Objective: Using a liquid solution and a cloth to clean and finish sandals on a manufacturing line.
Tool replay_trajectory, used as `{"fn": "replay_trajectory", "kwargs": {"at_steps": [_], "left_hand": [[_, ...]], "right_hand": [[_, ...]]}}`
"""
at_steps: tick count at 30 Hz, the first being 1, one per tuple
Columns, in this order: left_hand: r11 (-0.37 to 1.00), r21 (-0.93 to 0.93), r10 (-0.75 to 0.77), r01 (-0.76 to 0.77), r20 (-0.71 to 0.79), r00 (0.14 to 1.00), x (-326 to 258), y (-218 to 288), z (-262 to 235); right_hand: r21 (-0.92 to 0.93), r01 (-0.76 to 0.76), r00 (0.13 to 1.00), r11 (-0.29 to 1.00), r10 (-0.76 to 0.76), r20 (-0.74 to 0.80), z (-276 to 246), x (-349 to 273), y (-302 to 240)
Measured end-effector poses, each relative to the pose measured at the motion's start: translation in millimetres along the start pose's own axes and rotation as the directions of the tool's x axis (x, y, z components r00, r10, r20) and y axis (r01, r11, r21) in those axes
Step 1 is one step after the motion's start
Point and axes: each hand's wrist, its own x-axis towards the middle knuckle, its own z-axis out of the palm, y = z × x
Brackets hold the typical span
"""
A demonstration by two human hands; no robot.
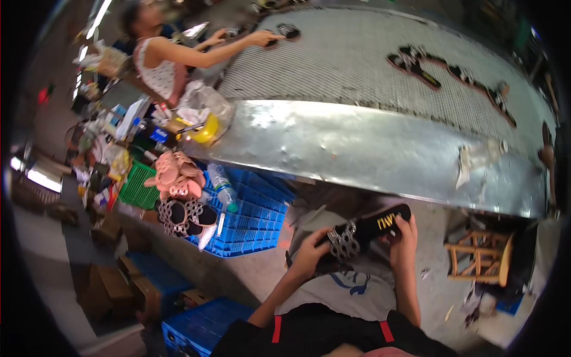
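A black flat sandal [361,233] with a sparkly, silver ringed strap and yellow lettering on its insole is held level in front of my body. My left hand [311,252] is closed round its toe end, next to the strap. At the heel end, my right hand [404,233] grips the sole between thumb and fingers. The undersides of the sandal and the fingertips beneath it are hidden. My grey apron [333,297] lies below the sandal.
Ahead runs a mesh conveyor belt [339,65] carrying several sandals [416,68], edged by a metal ledge [333,134]. A person [163,62] reaches over it at far left. Left stands a blue crate [256,223] with pink sandals [175,175]; right, a wooden stool [479,258].
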Motion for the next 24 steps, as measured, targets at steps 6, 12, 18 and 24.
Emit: {"fn": "replay_trajectory", "kwargs": {"at_steps": [6, 12, 18, 24], "left_hand": [[0.992, -0.083, -0.104, 0.098, -0.062, 0.993, 29, 26, -3], [1.000, -0.014, -0.001, 0.000, -0.063, 0.998, 72, 15, -10], [0.997, 0.058, -0.038, 0.048, -0.154, 0.987, 87, 4, -15], [0.995, 0.079, -0.041, 0.053, -0.149, 0.988, 92, 19, -14]], "right_hand": [[-0.080, -0.028, 1.000, 0.996, 0.027, -0.012, 16, 22, -1], [-0.038, -0.031, 0.999, 0.999, 0.029, -0.035, 1, 38, 2], [-0.055, -0.024, 0.999, 0.998, 0.021, -0.043, -6, 43, 3], [-0.146, -0.013, 0.997, 0.989, 0.001, -0.081, 2, 41, 6]]}}
